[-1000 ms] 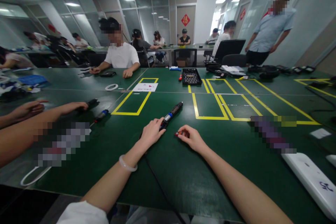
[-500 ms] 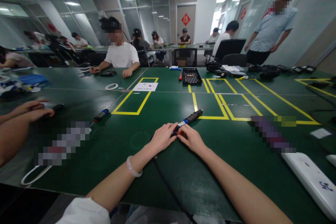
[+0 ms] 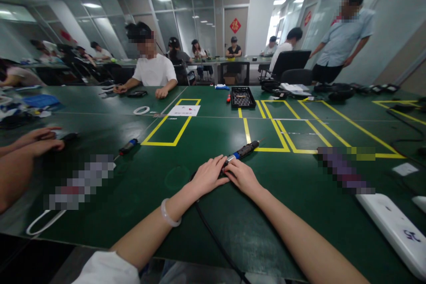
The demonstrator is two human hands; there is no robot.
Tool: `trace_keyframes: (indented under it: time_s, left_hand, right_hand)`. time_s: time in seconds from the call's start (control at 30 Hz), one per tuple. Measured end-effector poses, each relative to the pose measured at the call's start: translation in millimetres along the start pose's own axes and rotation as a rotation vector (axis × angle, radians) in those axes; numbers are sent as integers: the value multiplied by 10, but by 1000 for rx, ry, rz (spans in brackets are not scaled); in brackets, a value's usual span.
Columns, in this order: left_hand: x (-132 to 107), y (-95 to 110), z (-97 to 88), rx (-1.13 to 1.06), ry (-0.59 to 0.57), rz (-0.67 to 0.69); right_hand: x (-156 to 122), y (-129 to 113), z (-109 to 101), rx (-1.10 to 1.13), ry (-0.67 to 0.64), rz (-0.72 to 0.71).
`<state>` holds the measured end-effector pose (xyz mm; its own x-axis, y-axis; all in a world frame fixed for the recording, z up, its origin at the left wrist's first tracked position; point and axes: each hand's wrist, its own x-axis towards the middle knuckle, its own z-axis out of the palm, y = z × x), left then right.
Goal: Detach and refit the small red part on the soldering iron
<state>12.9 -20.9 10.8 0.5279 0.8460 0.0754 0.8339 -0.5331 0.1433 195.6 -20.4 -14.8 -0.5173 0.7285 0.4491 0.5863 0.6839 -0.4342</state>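
A corded electric screwdriver (image 3: 246, 149), black with a blue band and a silver section, lies slantwise on the green table with its thin tip pointing away to the right. My left hand (image 3: 208, 175) is closed over its rear part, fingers draped across the body. From the other side, my right hand (image 3: 245, 177) grips the same rear part with bent fingers, against the left fingertips. Both hands hide the back end and whatever the fingertips press on. A black cable (image 3: 214, 236) runs from beneath my left hand toward the table's near edge.
To the left lies another screwdriver (image 3: 128, 147), near a co-worker's hands (image 3: 43, 140). A black tray (image 3: 242, 97) with small parts stands beyond, and a paper sheet (image 3: 184, 110) lies within yellow tape. At right is a white power strip (image 3: 392, 230).
The screwdriver has shifted slightly to the right at its tip. My right fingers have drawn a little closer over the silver section, toward the left hand. The co-worker's hands at left moved slightly.
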Motion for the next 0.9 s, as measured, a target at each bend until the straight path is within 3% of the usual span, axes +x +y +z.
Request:
trace_keyframes:
  time_s: [0.3, 0.5, 0.67, 0.9]
  left_hand:
    - [90, 55, 36, 102, 29, 0]
    - [61, -35, 58, 160, 53, -21]
    - [-119, -315, -20, 207, 48, -111]
    - [-465, -975, -228, 238, 28, -311]
  right_hand:
    - [-19, 12, -19, 75, 21, 42]
    - [-50, 29, -84, 101, 33, 67]
    - [-69, 73, -99, 71, -16, 82]
    - [-83, 88, -71, 65, -47, 73]
